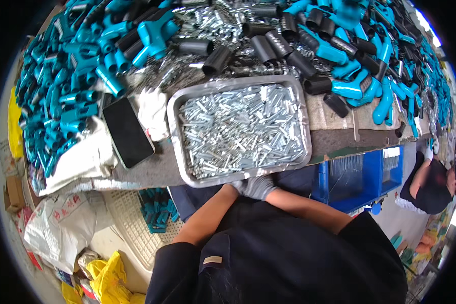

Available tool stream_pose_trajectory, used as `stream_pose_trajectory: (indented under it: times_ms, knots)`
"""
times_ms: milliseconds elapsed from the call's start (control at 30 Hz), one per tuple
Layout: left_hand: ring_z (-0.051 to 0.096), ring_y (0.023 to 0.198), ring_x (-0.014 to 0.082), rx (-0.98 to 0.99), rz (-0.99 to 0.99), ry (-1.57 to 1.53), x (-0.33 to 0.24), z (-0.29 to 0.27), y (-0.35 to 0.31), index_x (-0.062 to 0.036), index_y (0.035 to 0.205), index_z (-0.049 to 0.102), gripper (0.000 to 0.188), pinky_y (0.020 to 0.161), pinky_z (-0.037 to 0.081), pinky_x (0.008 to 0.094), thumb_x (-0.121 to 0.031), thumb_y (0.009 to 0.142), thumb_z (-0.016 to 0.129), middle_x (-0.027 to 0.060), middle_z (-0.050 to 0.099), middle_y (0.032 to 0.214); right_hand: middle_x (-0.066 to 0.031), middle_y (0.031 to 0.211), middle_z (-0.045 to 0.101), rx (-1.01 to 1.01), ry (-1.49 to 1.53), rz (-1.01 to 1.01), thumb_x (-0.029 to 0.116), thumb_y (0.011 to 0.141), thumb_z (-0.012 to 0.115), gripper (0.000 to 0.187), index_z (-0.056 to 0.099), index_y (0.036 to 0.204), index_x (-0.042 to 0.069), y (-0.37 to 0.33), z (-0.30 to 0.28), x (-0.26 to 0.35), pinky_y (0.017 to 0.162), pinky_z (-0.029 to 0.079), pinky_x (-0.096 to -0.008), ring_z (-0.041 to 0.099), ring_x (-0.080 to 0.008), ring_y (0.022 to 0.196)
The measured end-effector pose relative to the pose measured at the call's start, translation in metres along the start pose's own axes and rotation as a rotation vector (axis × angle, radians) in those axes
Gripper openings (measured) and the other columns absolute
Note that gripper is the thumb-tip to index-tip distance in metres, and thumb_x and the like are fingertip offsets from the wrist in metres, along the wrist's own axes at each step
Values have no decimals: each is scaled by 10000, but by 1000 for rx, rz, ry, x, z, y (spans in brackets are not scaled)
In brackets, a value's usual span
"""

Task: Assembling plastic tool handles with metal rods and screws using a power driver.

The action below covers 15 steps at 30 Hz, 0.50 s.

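A grey metal tray (175, 147) full of small silvery metal pins (243, 126) lies at the front edge of the bench. Just below its near rim, my two hands are close together in grey gloves. My left hand (240, 187) reaches in from the left, and its fingers are mostly hidden. Beside it, my right hand (258, 188) shows the back of its glove, the fingers turned under. Whether either one holds anything does not show. Left of the tray lie a black-screened phone (127, 133) and a crumpled white glove (153, 114).
Teal plastic tool housings (61, 91) heap up at left and right. Black sleeves (218, 60) and metal parts pile behind the tray. A blue bin (353, 177) hangs below the bench's right edge. A plastic crate (131, 223) and bags stand lower left; another person (430, 182) is far right.
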<state>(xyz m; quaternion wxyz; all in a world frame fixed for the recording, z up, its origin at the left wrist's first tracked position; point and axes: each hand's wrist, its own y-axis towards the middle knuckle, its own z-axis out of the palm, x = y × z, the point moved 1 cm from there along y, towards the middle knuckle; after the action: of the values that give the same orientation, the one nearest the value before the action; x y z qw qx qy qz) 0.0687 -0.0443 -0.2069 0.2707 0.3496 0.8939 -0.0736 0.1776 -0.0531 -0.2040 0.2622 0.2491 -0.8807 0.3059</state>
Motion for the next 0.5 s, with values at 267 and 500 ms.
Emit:
stream_pose_trajectory:
  times_ms: [267, 500]
  knots:
    - [500, 1188, 334, 170, -61, 5, -11, -10, 1, -124, 1264, 543, 694, 1015, 362, 453, -564, 729, 585, 188, 528, 1280, -165, 1238, 571, -274, -272, -145, 581, 826, 416, 621, 607, 1186, 113, 5, 30, -28, 1055, 292, -512, 482, -363, 1192]
    - [515, 1172, 320, 351, -431, -103, -1, 0, 18, -114, 1240, 564, 706, 1000, 373, 444, -602, 730, 568, 206, 541, 1253, -209, 1178, 570, -292, -51, -131, 535, 809, 553, 585, 591, 1155, 65, 14, 20, -37, 947, 400, -500, 506, -452, 1079]
